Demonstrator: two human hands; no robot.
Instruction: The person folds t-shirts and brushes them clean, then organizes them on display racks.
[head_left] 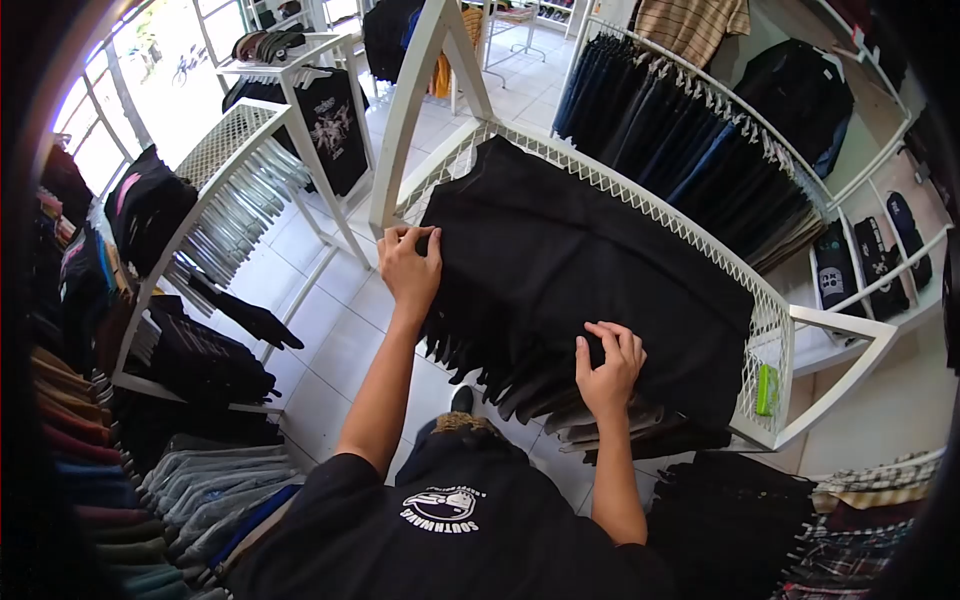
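Note:
A black garment (590,240) lies spread over the top of a white mesh display rack (765,340). At its left edge, beside the rack's white post, my left hand (408,268) has its fingers bent and thumb and fingertips close together on the cloth. My right hand (610,370) is over the garment's near side, thumb and fingers apart, with black fabric showing between them. Several dark garments (510,385) hang below the near edge of the rack.
A small bright green object (767,390) rests on the rack's right end. To the left stands another white rack (285,115) with hangers. Jeans (690,140) hang along the far right. Clothes rails flank me, with grey garments (215,490) at lower left.

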